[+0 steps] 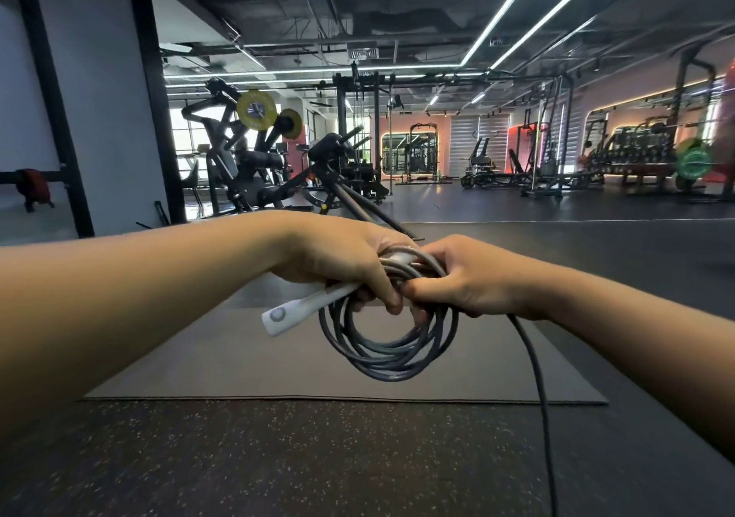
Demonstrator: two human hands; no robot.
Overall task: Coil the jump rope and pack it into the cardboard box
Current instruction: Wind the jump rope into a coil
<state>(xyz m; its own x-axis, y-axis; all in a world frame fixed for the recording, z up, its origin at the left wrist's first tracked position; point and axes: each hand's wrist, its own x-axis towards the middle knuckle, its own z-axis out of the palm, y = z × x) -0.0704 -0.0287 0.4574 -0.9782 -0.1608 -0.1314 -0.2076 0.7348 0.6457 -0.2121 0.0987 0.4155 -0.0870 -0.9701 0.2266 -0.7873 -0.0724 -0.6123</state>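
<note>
Left hand (342, 262): closed around coiled jump rope (387, 341) and white handle (296, 311).
Right hand (461, 278): pinching coil top, touching left hand.
Rope: loops hang above grey mat (238, 361); loose tail (539, 389) trails down.

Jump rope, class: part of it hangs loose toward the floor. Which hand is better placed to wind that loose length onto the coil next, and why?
Probably the right hand. The loose tail drops from just beneath it, while the left hand is clamped on the coil and the white handle, anchoring them.
</note>
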